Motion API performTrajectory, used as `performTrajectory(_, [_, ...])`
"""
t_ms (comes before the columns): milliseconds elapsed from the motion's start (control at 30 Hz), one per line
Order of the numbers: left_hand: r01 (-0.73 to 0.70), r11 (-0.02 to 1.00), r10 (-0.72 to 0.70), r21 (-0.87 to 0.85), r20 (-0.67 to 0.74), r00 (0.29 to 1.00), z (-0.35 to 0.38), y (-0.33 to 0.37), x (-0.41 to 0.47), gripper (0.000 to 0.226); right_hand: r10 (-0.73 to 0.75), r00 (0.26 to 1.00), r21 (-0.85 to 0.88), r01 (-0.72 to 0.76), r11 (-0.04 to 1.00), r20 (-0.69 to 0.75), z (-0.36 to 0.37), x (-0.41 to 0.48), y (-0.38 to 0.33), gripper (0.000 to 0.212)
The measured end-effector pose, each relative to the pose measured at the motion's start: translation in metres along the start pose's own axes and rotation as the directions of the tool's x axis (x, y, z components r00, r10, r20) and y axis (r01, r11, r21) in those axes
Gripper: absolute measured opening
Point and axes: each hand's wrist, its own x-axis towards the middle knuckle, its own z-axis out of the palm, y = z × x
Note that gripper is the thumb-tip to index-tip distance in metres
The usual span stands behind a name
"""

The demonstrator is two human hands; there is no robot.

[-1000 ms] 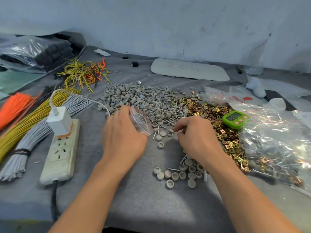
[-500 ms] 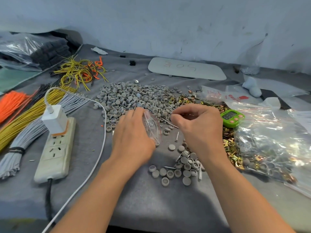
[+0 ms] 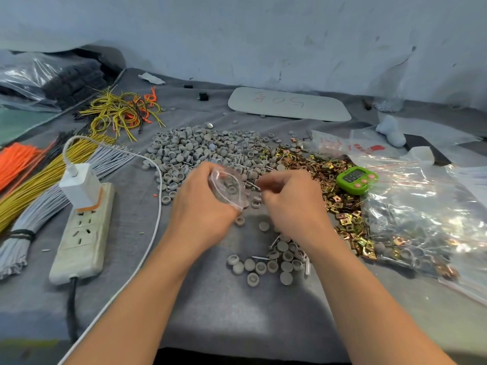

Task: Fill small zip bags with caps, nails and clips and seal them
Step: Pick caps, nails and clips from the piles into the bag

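My left hand (image 3: 203,204) grips a small clear zip bag (image 3: 228,187) with its mouth facing right; grey caps show inside it. My right hand (image 3: 292,200) pinches thin metal nails (image 3: 253,185) at the bag's mouth. A large heap of grey caps (image 3: 195,151) lies behind the hands, mixed with nails. Gold clips (image 3: 321,167) spread to the right of it. A small group of caps with a few nails (image 3: 268,264) lies near me, under my right wrist.
A power strip (image 3: 84,233) with a white charger (image 3: 80,185) and its cable sits left. Bundles of orange, yellow and grey wires (image 3: 39,180) lie far left. A green timer (image 3: 357,179) and large plastic bags (image 3: 427,214) of filled packets lie right. A white board (image 3: 290,104) rests at the back.
My right hand lifted from the pile with nails and moved left to the bag's mouth. My left hand raised and turned the bag toward it.
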Motion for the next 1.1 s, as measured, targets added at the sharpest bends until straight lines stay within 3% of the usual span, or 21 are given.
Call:
performTrajectory(67, [0.027, 0.999, -0.029, -0.026, -0.050, 0.998, -0.003, -0.003, 0.001, 0.047, 0.033, 0.973, -0.303, 0.040, 0.952, 0.230, 0.007, -0.001, 0.003, 0.038])
performTrajectory(133, [0.049, 0.997, -0.053, -0.052, -0.073, 0.996, -0.006, -0.006, 0.002, 0.045, 0.029, 0.954, -0.430, 0.107, 0.896, 0.298, 0.014, -0.002, 0.002, 0.038])
performTrajectory(267, [0.042, 0.998, -0.046, -0.055, -0.067, 0.997, -0.008, -0.005, 0.004, 0.044, -0.004, 0.972, -0.483, 0.121, 0.867, 0.236, 0.014, 0.000, 0.002, 0.022])
performTrajectory(533, [0.018, 1.000, -0.019, -0.019, -0.057, 0.998, -0.009, -0.009, 0.002, 0.042, 0.004, 0.980, -0.538, 0.107, 0.836, 0.201, 0.005, -0.009, -0.003, 0.012])
performTrajectory(633, [-0.002, 1.000, 0.002, 0.004, -0.045, 0.999, -0.008, -0.007, 0.001, 0.041, 0.047, 0.973, -0.668, 0.119, 0.734, 0.225, -0.002, -0.019, -0.004, 0.009])
performTrajectory(767, [-0.016, 0.998, 0.019, 0.059, -0.038, 0.999, -0.009, -0.004, 0.003, 0.045, 0.021, 0.975, -0.664, 0.135, 0.735, 0.221, 0.001, -0.022, -0.011, 0.016])
performTrajectory(867, [-0.030, 0.995, 0.031, 0.095, -0.007, 0.999, -0.007, -0.005, -0.002, 0.043, -0.047, 0.995, -0.516, 0.083, 0.852, 0.082, 0.005, -0.019, -0.007, 0.019])
performTrajectory(933, [-0.058, 0.990, 0.056, 0.131, 0.022, 0.998, -0.003, -0.004, -0.005, 0.045, -0.087, 0.993, -0.203, 0.069, 0.977, -0.077, 0.003, -0.018, -0.002, 0.017])
performTrajectory(1000, [-0.097, 0.982, 0.091, 0.163, 0.042, 0.995, 0.003, 0.001, -0.007, 0.044, -0.122, 0.975, 0.078, 0.138, 0.987, -0.183, -0.002, -0.018, -0.001, 0.011])
performTrajectory(1100, [-0.127, 0.982, 0.119, 0.141, 0.064, 0.991, 0.010, 0.008, -0.007, 0.036, -0.160, 0.982, 0.214, 0.179, 0.960, -0.103, -0.006, -0.018, -0.003, 0.014])
